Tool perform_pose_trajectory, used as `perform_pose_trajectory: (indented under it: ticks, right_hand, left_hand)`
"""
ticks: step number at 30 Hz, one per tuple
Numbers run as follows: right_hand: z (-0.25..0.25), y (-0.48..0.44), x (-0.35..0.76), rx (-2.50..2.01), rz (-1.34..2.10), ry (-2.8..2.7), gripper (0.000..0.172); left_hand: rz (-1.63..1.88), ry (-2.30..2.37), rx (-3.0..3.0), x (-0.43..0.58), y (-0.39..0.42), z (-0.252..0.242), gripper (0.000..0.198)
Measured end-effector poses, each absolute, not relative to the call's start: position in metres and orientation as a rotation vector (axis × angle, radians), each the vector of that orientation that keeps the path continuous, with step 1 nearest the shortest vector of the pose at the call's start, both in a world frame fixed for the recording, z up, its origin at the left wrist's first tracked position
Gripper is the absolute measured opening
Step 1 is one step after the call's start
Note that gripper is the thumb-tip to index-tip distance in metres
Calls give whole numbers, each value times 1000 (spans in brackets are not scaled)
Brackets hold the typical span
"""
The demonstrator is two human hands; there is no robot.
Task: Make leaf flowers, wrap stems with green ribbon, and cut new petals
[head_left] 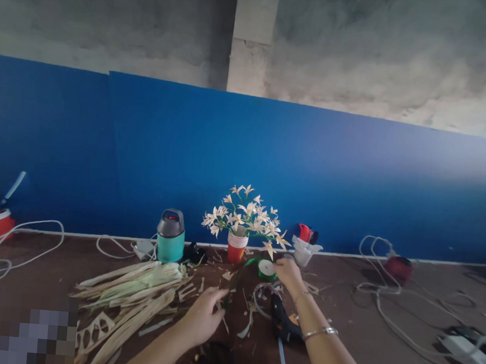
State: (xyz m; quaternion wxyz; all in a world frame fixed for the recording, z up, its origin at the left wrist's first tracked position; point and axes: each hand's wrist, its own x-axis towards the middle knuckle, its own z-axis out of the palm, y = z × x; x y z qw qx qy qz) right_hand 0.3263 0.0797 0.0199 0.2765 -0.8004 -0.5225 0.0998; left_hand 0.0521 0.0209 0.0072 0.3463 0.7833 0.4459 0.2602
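My left hand (206,315) pinches ribbon (241,270), right hand (289,274) grips roll (267,269), 1 o'clock.
I'd keep it taut, untwisted.

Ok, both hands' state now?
Left hand: fingers apparently pinching the narrow green strip.
Right hand: fingers at the round green-white roll; grip unclear.

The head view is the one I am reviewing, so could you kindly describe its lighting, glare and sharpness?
In the head view, a pale glow washes the right part of the blue panel; also in the head view, the red object on the right looks soft-edged; coarse blocks mask the head view's bottom-left corner.
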Motion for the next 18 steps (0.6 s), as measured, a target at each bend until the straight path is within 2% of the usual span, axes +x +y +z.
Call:
perform_pose_trajectory:
  ticks: [2,6,8,13,18]
  right_hand:
    - [27,72,325,-2173,247,-1453,30]
    - [40,52,313,-2120,192,-1531,20]
    - [45,39,301,-2053,170,-1579,23]
    - [49,9,258,-1875,201,-1758,26]
    - [45,-7,222,-1803,249,-1917,24]
  left_hand:
    - [654,1178,2076,50,10,11,40]
    - [618,1194,2128,38,-17,27,11]
    - [635,1179,2144,26,-25,37,3]
    - [903,1348,2197,-28,-5,59,16]
    - [908,1760,2295,-73,26,49,11]
